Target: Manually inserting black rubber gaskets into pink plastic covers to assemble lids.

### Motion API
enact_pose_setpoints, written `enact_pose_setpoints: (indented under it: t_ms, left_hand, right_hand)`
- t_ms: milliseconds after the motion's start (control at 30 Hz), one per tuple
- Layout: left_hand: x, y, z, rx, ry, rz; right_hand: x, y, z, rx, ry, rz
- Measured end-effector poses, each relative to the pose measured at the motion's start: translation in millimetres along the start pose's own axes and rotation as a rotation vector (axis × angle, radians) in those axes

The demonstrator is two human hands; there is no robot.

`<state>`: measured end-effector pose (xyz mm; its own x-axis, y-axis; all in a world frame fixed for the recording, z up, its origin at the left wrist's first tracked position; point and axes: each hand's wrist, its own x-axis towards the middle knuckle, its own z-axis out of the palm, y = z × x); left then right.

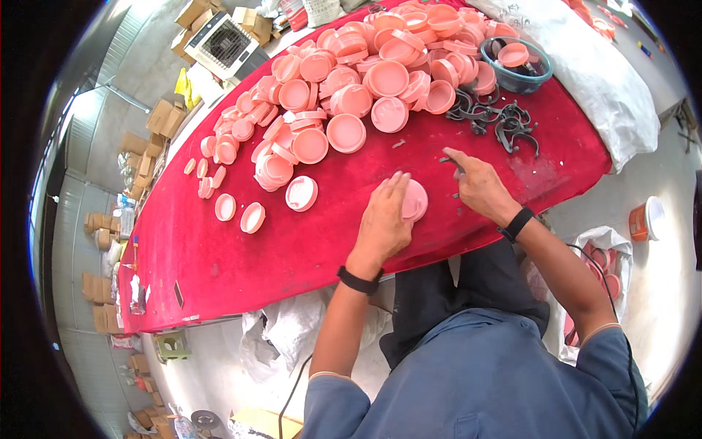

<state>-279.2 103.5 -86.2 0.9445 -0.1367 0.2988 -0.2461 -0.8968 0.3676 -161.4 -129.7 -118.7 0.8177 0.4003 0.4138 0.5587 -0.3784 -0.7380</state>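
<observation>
Near the front edge of the red cloth-covered table (241, 271), my left hand (386, 223) is closed around the left side of a round pink plastic lid (415, 201). Just right of that lid, my right hand (479, 186) is closed on a small dark piece (457, 195) that is mostly hidden by the fingers. Its kind is unclear. Beyond my right hand lie several dark curved plastic handles (515, 128), tangled together. A large heap of pink round lids (387, 78) covers the far part of the table. Three lids with pale insides, among them one lid (300, 194), lie left of my left hand.
A blue-grey bowl (521, 79) holding dark parts and a pink lid stands at the far right. White sacking (585, 66) lies along the right edge. An open sack of pink pieces (603, 260) and an orange-and-white bucket (646, 219) stand on the floor to the right.
</observation>
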Motion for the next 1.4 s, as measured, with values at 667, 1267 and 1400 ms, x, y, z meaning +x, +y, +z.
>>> enact_pose_setpoints:
  t_ms: [667,1267,1400]
  left_hand:
    - [26,-12,35,-0.207,0.234,-0.307]
    - [29,-9,38,-0.132,0.202,-0.266]
    - [35,-10,39,-0.053,0.183,-0.185]
  right_hand:
    - [27,-7,49,-0.388,-0.238,-0.061]
    - [29,-7,43,-0.301,-0.286,-0.208]
    - [28,-8,37,-0.307,-0.307,-0.181]
